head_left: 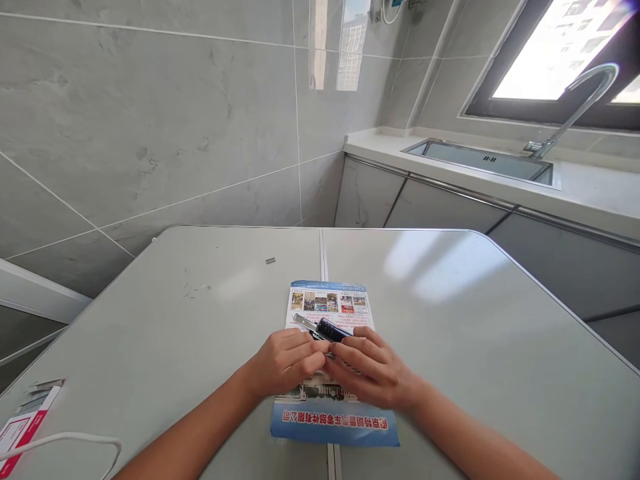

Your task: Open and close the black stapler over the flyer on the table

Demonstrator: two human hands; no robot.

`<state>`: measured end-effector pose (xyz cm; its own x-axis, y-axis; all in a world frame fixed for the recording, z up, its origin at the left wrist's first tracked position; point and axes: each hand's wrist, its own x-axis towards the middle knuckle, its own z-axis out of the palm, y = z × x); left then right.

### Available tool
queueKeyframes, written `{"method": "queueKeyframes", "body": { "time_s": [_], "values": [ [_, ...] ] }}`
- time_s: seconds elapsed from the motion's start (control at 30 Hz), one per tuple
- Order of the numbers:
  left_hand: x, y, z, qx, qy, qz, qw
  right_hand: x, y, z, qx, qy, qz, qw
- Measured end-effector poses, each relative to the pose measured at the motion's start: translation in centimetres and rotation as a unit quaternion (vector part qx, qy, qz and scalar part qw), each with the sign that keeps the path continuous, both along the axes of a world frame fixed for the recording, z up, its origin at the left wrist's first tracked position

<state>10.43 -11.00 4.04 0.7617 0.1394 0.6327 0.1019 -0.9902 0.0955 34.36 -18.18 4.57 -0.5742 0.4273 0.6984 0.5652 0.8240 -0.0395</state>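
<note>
A black and silver stapler [334,330] is opened up, its metal rail pointing to the upper left and its dark top arm beside it. My right hand [377,370] is closed around the stapler's body from the right. From the other side, my left hand [291,360] has its fingers bent and pressed together at the stapler's middle, touching the right fingertips. The spot where the fingers meet is partly hidden. Beneath both hands lies a printed blue and white leaflet [335,427] with small photos and red lettering.
A short strip of staples [271,261] lies beyond the leaflet on the pale folding table [200,320], with tiny loose bits to its left. At the left edge are a red and white box [25,423] and a white cable [75,437]. A sink [480,160] stands behind, right.
</note>
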Motion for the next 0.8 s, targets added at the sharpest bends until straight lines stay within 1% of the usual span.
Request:
{"method": "queueKeyframes", "body": {
  "time_s": [0.1, 0.2, 0.3, 0.37, 0.43, 0.47, 0.53, 0.6, 0.63, 0.67, 0.73, 0.8],
  "values": [
    [0.2, -0.1, 0.3, 0.013, -0.027, -0.020, 0.999, -0.1, -0.1, 0.5, 0.052, -0.029, -0.001, 0.998],
    [0.1, -0.2, 0.1, 0.006, -0.038, -0.031, 0.999, -0.2, -0.3, 0.7, 0.109, -0.033, -0.011, 0.993],
    [-0.1, -0.1, -0.6, -0.016, -0.064, -0.020, 0.998, 0.1, -0.6, 0.5, 0.110, -0.028, -0.025, 0.993],
    [-0.3, 0.2, -0.8, -0.037, -0.099, 0.015, 0.994, 0.7, -0.4, 0.1, 0.098, -0.005, -0.055, 0.994],
    [-0.5, 0.8, -0.9, -0.061, -0.124, 0.084, 0.987, 1.7, 0.3, -0.2, 0.073, 0.067, -0.115, 0.988],
    [-0.7, 1.2, -0.9, -0.076, -0.126, 0.128, 0.981, 2.3, 0.9, -0.4, 0.046, 0.112, -0.156, 0.980],
    [-0.9, 2.4, -0.9, -0.121, -0.102, 0.219, 0.963, 4.0, 2.4, -0.6, -0.041, 0.194, -0.252, 0.947],
    [-1.3, 3.9, -1.1, -0.182, -0.063, 0.287, 0.938, 6.1, 4.0, -1.0, -0.148, 0.231, -0.339, 0.900],
    [-1.6, 4.7, -1.3, -0.213, -0.047, 0.310, 0.926, 7.3, 4.8, -1.3, -0.181, 0.254, -0.380, 0.871],
    [-1.8, 5.4, -1.6, -0.238, -0.036, 0.329, 0.913, 8.4, 5.4, -1.7, -0.214, 0.260, -0.405, 0.850],
    [-2.3, 6.7, -2.1, -0.269, -0.029, 0.364, 0.891, 10.3, 6.3, -2.6, -0.270, 0.269, -0.427, 0.820],
    [-2.6, 7.5, -2.7, -0.281, -0.029, 0.387, 0.878, 11.5, 6.8, -3.7, -0.304, 0.270, -0.436, 0.803]
  ]
}}
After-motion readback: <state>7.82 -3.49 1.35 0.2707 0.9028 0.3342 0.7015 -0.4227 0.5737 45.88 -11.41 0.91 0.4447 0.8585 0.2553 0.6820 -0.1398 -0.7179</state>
